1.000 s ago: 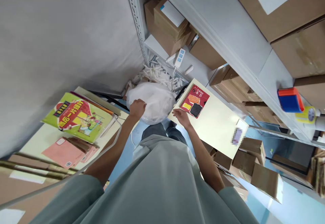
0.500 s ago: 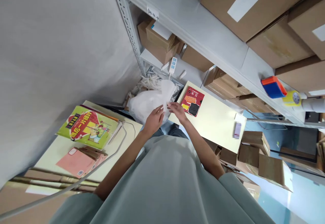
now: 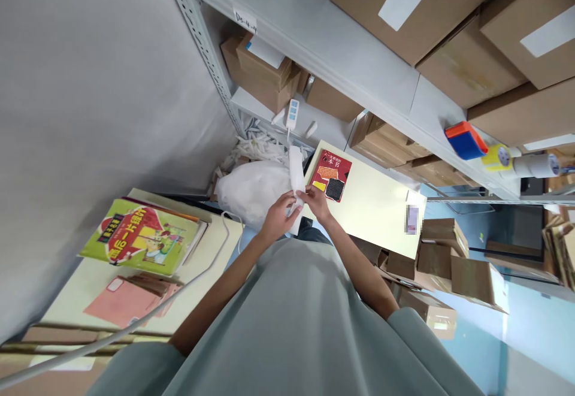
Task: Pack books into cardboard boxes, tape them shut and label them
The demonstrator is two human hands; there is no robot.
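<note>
In front of my body, my left hand (image 3: pixel 278 216) and my right hand (image 3: pixel 316 202) pinch a white paper strip (image 3: pixel 295 167) between their fingertips. The strip stands up above the fingers, and a lower end hangs below them. Just behind my left hand lies a white translucent plastic bag (image 3: pixel 251 189), bulging. Curled white strips (image 3: pixel 260 144) are heaped behind the bag. To the right of my right hand, a red book (image 3: pixel 331 174) lies flat on a cream table (image 3: pixel 377 204).
Another cream table (image 3: pixel 58 288) at left bears a green picture book (image 3: pixel 144 237) and pink booklets (image 3: pixel 126 301). A grey cable (image 3: pixel 197 279) crosses it. A power strip (image 3: pixel 292 114) rests on the shelf behind. Cardboard boxes (image 3: pixel 431 258) stand at right; tape rolls (image 3: pixel 496 157) sit on the upper shelf.
The paper strip looks narrower and more folded than before, and its lower end now shows below the fingers. My fingers have closed more on it. The whole view has shifted slightly.
</note>
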